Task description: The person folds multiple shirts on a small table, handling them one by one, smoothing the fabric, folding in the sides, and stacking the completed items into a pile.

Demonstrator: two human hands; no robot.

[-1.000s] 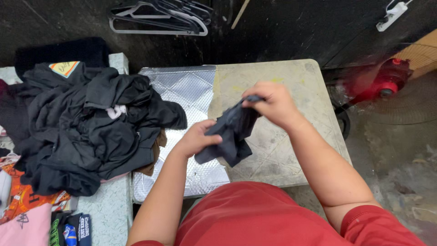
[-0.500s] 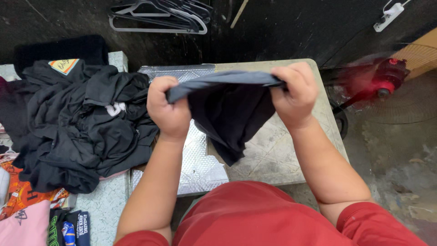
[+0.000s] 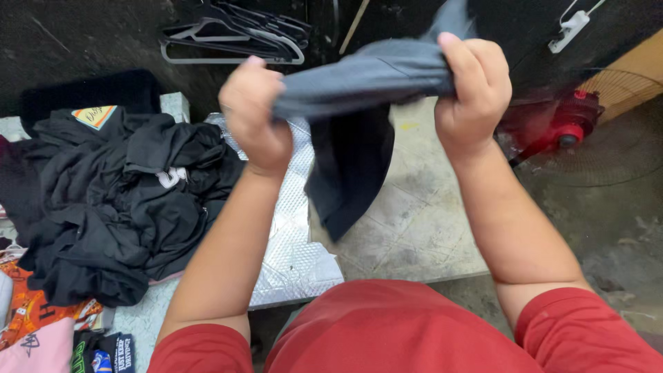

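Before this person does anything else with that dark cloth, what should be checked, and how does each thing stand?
1. Both hands grip the dark garment: ok; left hand and right hand each clench an end.
2. Top edge stretched between the fists: ok.
3. Garment lifted off the table: ok; it hangs above the surface.
4. Garment free of twists: cannot tell; the hanging part is bunched.
5. Silver padded sheet lies flat: ok.
6. Pile of black clothes out of the way: ok; it sits off to the left.
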